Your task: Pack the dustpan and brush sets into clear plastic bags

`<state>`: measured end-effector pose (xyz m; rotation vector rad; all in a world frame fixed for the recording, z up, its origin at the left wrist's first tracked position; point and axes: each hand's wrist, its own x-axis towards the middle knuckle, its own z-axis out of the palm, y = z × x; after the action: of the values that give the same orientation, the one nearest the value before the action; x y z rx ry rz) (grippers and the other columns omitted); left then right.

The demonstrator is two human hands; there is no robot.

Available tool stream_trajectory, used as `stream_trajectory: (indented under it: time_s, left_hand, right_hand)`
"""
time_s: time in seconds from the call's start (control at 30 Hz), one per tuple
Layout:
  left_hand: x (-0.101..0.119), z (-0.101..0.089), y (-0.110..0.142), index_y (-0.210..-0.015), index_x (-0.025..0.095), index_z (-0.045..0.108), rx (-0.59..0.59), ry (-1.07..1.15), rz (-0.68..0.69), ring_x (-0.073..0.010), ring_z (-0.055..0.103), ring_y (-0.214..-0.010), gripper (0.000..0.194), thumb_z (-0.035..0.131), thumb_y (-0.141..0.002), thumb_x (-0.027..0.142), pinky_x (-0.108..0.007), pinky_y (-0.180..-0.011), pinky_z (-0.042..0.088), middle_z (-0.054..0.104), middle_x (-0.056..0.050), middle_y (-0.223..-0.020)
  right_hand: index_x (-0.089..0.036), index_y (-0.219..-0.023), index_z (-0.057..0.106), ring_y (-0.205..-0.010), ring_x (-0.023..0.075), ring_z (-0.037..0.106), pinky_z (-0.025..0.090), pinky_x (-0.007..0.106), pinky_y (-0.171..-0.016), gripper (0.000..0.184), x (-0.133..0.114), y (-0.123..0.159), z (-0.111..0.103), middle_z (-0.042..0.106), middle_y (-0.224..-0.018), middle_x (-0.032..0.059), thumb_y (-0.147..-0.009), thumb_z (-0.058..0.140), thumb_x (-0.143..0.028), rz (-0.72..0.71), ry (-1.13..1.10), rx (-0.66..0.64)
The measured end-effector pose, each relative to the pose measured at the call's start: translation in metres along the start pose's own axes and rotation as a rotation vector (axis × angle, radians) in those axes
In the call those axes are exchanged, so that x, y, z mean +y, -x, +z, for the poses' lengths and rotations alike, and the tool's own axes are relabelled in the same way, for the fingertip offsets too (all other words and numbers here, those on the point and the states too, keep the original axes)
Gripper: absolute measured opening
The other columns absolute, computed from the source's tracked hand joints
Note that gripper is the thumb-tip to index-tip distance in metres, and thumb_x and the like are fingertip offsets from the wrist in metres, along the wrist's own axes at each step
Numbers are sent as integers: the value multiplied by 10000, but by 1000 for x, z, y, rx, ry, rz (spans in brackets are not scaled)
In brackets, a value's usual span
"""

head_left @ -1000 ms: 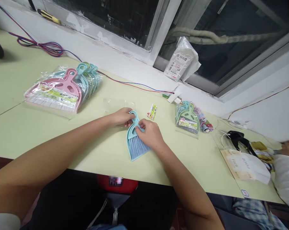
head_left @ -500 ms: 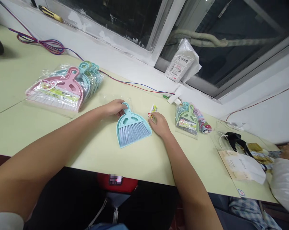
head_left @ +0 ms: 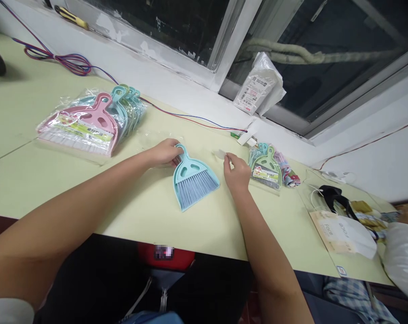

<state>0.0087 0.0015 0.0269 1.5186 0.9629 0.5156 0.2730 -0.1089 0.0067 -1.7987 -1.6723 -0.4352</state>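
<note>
Brush (head_left: 195,184) in dustpan (head_left: 178,196) on table (head_left: 133,202)

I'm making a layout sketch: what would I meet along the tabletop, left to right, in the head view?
Wrapped pink dustpan set → left hand → turquoise dustpan-and-brush set → right hand → wrapped green dustpan set → printed white packet → white sleeve.

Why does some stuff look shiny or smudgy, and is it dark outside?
In the head view, light glints off the clear wrap on the pink dustpan; in the head view, the pale slip in the right hand looks blurry, while the turquoise dustpan looks clearer; in the head view, the windows look mostly dark.
</note>
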Motion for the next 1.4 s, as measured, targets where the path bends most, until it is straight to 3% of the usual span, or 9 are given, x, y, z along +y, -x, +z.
stream_trajectory:
  time_s: [0.2, 0.37, 0.67, 0.87, 1.13, 1.4]
  left_hand:
    - [2, 9, 3, -890, 173, 558, 29, 95, -64, -252, 726, -649, 108, 616, -802, 158, -340, -640, 598, 715, -97, -687]
    - [-2, 13, -1, -905, 158, 562, 54, 190, -100, -260, 745, -668, 150, 639, -784, 116, -342, -671, 618, 724, -119, -691]
    - [-3, 16, -2, -933, 123, 588, 91, 324, -138, -277, 766, -734, 182, 654, -771, 77, -355, -759, 641, 749, -162, -777]
    - [-7, 16, -6, -968, 104, 584, 122, 386, -148, -289, 769, -738, 225, 659, -760, 57, -370, -779, 645, 746, -177, -784]
    - [0, 18, 0, -858, 98, 596, 157, 425, -164, -274, 769, -742, 124, 622, -771, 13, -330, -777, 647, 742, -180, -773]
    - [-3, 18, -2, -783, 103, 601, 151, 453, -159, -285, 775, -781, 91, 607, -764, 14, -314, -792, 645, 743, -189, -789]
  right_hand:
    - [-220, -1096, 741, -1060, 230, 677, 512, 400, -989, 260, -16, 2, -6, 758, -1109, 89, -1004, 500, -250, -194, -123, 136]
    - [-221, -1096, 744, -1007, 221, 682, 530, 393, -956, 244, -26, 6, -3, 768, -1078, 71, -1001, 520, -216, -259, -156, 118]
    - [-206, -1109, 757, -1021, 221, 684, 525, 349, -929, 265, -43, 13, -13, 771, -1082, 59, -1005, 514, -220, -336, -82, -177]
    - [-241, -1092, 769, -1031, 223, 686, 508, 345, -932, 266, -48, 16, -14, 772, -1091, 49, -1005, 519, -263, -307, -54, -312]
    - [-254, -1068, 775, -991, 218, 701, 498, 321, -870, 266, -50, 16, -19, 779, -1069, 35, -987, 523, -278, -275, -62, -384]
    - [-243, -890, 771, -798, 177, 677, 404, 276, -712, 260, -52, 16, -26, 776, -883, 32, -964, 524, -278, -298, -33, -429]
